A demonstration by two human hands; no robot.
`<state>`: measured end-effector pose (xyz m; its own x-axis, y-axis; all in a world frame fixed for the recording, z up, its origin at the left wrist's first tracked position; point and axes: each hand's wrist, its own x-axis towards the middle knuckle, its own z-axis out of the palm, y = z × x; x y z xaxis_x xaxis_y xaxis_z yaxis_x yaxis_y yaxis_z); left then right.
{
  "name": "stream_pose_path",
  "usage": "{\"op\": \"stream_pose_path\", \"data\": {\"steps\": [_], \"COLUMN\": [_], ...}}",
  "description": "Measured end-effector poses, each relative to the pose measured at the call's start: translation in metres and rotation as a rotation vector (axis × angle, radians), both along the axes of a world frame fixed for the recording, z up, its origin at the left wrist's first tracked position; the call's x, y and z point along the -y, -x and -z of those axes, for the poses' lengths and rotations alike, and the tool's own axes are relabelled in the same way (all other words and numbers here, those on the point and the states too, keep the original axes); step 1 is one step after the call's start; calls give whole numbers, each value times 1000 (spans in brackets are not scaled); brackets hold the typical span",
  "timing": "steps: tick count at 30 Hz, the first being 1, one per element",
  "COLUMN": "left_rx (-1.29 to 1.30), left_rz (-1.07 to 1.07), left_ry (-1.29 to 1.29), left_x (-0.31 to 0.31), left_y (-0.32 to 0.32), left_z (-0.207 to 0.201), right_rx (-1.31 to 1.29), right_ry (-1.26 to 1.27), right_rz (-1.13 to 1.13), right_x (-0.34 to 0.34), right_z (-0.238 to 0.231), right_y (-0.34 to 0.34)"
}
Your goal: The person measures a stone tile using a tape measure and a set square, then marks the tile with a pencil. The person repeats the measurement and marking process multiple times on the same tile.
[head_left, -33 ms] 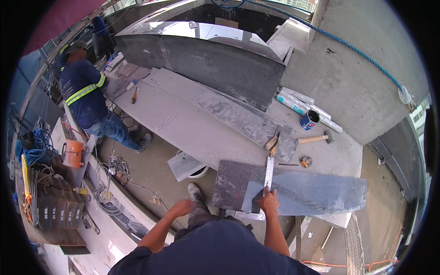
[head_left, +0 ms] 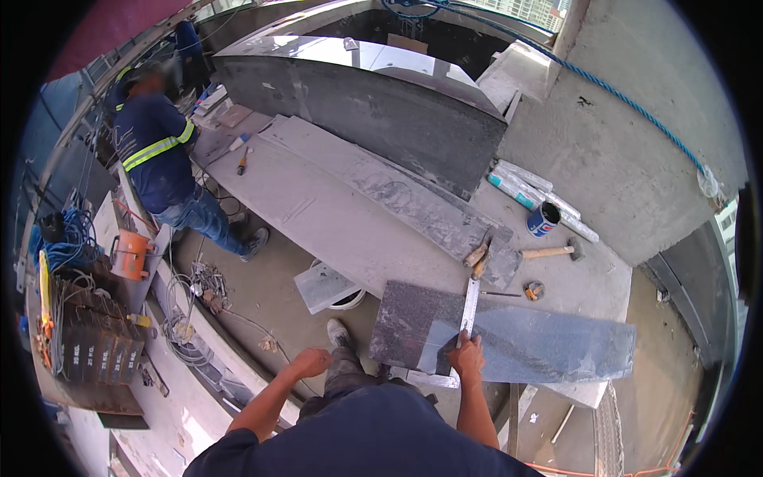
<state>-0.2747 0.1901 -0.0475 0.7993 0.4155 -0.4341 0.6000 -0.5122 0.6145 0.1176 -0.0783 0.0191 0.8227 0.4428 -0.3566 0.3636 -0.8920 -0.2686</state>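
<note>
A speckled dark grey stone slab [head_left: 401, 324] lies across the near end of the worktable, its right part paler and bluish. Across the slab rests a metal square [head_left: 470, 306], its short arm along the near edge. My right hand [head_left: 467, 356] is closed on the square's long blade near that edge. My left hand [head_left: 311, 362] is curled closed beside my leg, left of the slab and apart from it; what it holds, if anything, is hidden. Just beyond the blade's far end lie wooden-handled tools [head_left: 477, 261]. A thin dark rod [head_left: 501, 294] and a small round orange-and-black object [head_left: 534, 290] lie right of the blade.
A hammer [head_left: 552, 252], a blue can [head_left: 544, 219] and wrapped rolls [head_left: 524, 184] sit on the table [head_left: 334, 222]. A person [head_left: 159, 151] stands at its far left end. A bucket [head_left: 348, 300] is below the table edge. Cables [head_left: 191, 302] and an orange machine [head_left: 131, 254] are at left.
The whole view has shifted slightly, with the scene a little right and lower. My right hand stays on the square, and my left hand remains curled by my leg.
</note>
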Motion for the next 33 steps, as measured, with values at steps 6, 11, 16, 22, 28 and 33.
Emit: {"op": "stream_pose_path", "data": {"steps": [6, 11, 16, 22, 28, 33], "left_rx": [-588, -361, -221, -154, -125, -139], "left_rz": [500, 318, 204, 173, 145, 98], "left_ry": [299, 820, 958, 1016, 1083, 1124], "left_x": [34, 67, 75, 82, 101, 111], "left_y": [35, 61, 64, 96, 135, 161], "left_z": [-213, -195, -152, -143, -133, -128], "right_rx": [47, 51, 38, 74, 43, 23], "right_ry": [-22, -36, 4, 31, 97, 122], "right_rz": [-55, -59, -15, -2, 2, 11], "right_x": [-2, -6, 2, -2, -9, -13], "right_z": [16, 24, 30, 47, 53, 48], "right_y": [-6, -1, 2, 0, -6, 5]}}
